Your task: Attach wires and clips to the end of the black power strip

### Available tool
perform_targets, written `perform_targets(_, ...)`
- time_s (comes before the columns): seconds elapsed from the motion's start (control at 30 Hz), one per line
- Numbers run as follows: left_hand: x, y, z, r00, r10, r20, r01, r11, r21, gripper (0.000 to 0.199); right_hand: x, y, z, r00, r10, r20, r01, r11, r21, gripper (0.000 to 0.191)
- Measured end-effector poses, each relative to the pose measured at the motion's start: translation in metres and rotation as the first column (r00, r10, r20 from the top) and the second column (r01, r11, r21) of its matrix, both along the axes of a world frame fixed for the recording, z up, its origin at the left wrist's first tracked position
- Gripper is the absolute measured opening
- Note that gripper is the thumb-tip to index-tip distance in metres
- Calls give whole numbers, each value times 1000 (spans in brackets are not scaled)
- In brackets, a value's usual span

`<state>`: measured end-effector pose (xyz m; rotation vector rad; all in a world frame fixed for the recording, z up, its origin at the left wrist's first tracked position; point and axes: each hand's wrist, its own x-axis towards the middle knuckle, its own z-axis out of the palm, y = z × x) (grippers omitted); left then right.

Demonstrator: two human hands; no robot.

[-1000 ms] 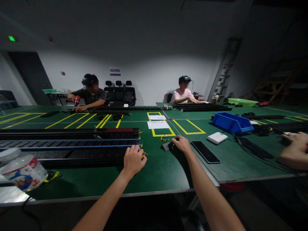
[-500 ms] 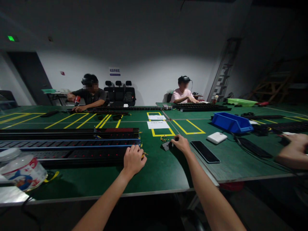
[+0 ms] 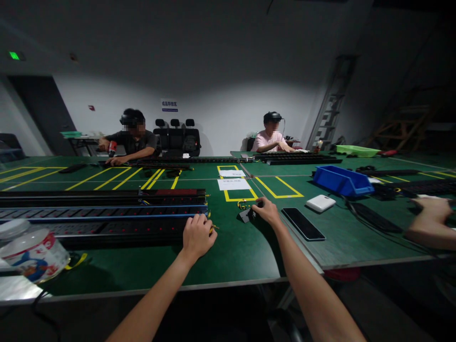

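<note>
My left hand (image 3: 198, 236) is curled over the right end of the nearest long black strip (image 3: 142, 229), which carries a row of red dots. A bit of yellow wire (image 3: 213, 228) pokes out beside its fingers. To the right, my right hand (image 3: 268, 211) pinches a small bent grey metal plate (image 3: 245, 216) low over the green table (image 3: 235, 256). The fingertips partly cover the plate's right side. Just behind it lies a small yellow-and-dark coil of wire (image 3: 242, 204).
A black phone (image 3: 303, 223), a white box (image 3: 321, 203) and a blue bin (image 3: 342, 180) are on the right. A co-worker's hand (image 3: 432, 213) is at far right. Two people sit across the table, one with a red drill (image 3: 112, 148). A plastic jar (image 3: 37, 254) stands front left.
The grey plate has tilted a little in my right hand, and those fingers have shifted slightly left. My left hand stays in place.
</note>
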<state>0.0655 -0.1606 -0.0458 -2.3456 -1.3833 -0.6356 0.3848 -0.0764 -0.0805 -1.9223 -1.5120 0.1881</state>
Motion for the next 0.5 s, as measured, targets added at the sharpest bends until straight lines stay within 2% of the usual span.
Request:
perform_targets(0.27, 1, 0, -1, 1000, 7, 2, -7, 1000, 3, 19, 3, 0, -1, 993, -114, -15, 115, 992, 60, 38)
perform_targets(0.43, 1, 1, -1, 1000, 13, -4, -13, 1000, 11, 18, 1, -2, 1, 994, -109, 8, 108, 991, 76, 37)
perform_targets(0.5, 1, 1, -1, 1000, 12, -6, -12, 1000, 14, 18, 1, -2, 3, 987, -163, -17, 164, 980, 111, 40)
